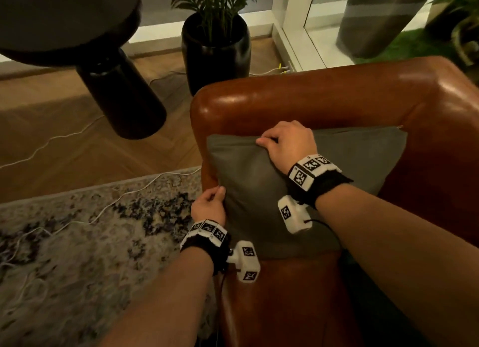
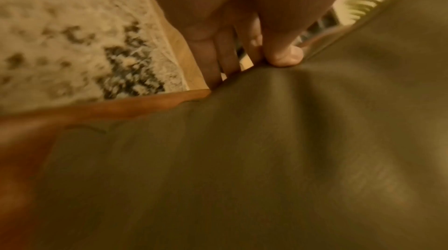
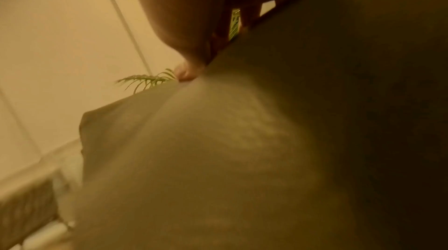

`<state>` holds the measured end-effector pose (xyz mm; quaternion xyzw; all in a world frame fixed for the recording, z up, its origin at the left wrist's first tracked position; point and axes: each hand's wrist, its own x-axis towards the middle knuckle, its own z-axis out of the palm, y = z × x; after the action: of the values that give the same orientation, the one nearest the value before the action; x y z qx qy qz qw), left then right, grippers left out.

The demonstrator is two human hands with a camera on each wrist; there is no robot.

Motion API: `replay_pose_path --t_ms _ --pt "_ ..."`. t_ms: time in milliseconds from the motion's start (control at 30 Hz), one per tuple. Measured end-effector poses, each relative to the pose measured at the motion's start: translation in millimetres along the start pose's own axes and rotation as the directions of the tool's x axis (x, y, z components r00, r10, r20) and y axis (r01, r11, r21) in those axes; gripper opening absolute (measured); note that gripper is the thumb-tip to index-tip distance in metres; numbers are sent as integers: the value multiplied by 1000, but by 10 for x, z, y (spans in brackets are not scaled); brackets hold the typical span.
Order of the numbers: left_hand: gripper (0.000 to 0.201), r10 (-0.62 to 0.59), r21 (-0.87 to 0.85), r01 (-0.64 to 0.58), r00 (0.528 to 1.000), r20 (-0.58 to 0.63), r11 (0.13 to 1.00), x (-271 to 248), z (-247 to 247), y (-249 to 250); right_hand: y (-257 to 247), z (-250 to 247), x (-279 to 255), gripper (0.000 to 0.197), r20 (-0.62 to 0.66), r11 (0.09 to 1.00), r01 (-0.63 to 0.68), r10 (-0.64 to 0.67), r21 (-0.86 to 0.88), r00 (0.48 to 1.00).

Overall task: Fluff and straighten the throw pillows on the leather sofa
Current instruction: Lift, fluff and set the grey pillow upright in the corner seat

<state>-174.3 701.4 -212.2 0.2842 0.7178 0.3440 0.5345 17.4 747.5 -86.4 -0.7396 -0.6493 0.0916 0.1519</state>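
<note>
Partly hidden pillow (image 1: 248,181), fingers (image 1: 269,139) tucked behind

Left hand (image 1: 208,204) pinching, right hand (image 1: 287,142) gripping, forearms extended.

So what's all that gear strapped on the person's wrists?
Both forearms are bare, no sleeves. Each wrist wears a black fabric band topped with white blocks printed with black square-pattern markers. A white boxy camera unit with the same markers hangs under each wrist, trailing a thin black cable. No gloves.
</note>
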Motion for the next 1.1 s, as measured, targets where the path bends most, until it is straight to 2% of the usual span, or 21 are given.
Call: replay_pose_path --t_ms 100,167,267,333,433,467,600,700,800,867,933,1000,1033,1100 --pt "12 -109 -151 105 994 -23 983 20 15 -8 -4 -96 60 23 -97 982 -93 110 163 989" --pt "15 -115 -189 109 993 -20 976 29 57 -18 9 -117 73 22 -101 968 -131 155 214 983" --pt "14 -28 -129 34 998 50 991 33 21 78 15 -122 61 20 -54 983 -64 74 170 996" --pt "17 77 -123 -68 994 77 990 -64 -16 268 -6 -113 48 20 -16 984 -4 7 176 1000" --pt "38 257 -99 -246 959 121 964 -207 17 537 -87 -69 16 35 95 985 56 -72 162 993" --pt "38 286 -58 -281 952 111 958 -229 41 607 -127 -50 3 38 129 988 58 -77 144 989" --pt "10 315 69 -314 949 -4 947 -58 -1 667 -189 -80 24 32 90 988 -69 57 141 994" --pt "11 308 63 -308 951 10 949 84 -63 636 -173 -133 53 28 83 968 -155 141 197 986" --pt "9 335 40 -337 941 46 941 109 -75 543 -150 -126 41 28 121 957 -145 117 253 986" --pt "14 308 -51 -305 948 75 951 85 -101 412 -143 -111 19 31 134 962 -84 50 260 990" --pt "38 203 -31 -201 965 168 979 88 -127 128 -173 -92 -9 40 153 978 7 -40 209 987" --pt "58 50 173 -104 955 294 979 68 -134 -196 -251 -46 -20 48 195 985 101 -128 141 973" --pt "58 -24 280 -77 941 338 957 49 -125 -337 -296 -10 -16 50 215 986 137 -155 97 964" --pt "49 -115 399 -27 938 328 917 58 -102 -579 -359 55 14 47 225 986 159 -164 41 961"
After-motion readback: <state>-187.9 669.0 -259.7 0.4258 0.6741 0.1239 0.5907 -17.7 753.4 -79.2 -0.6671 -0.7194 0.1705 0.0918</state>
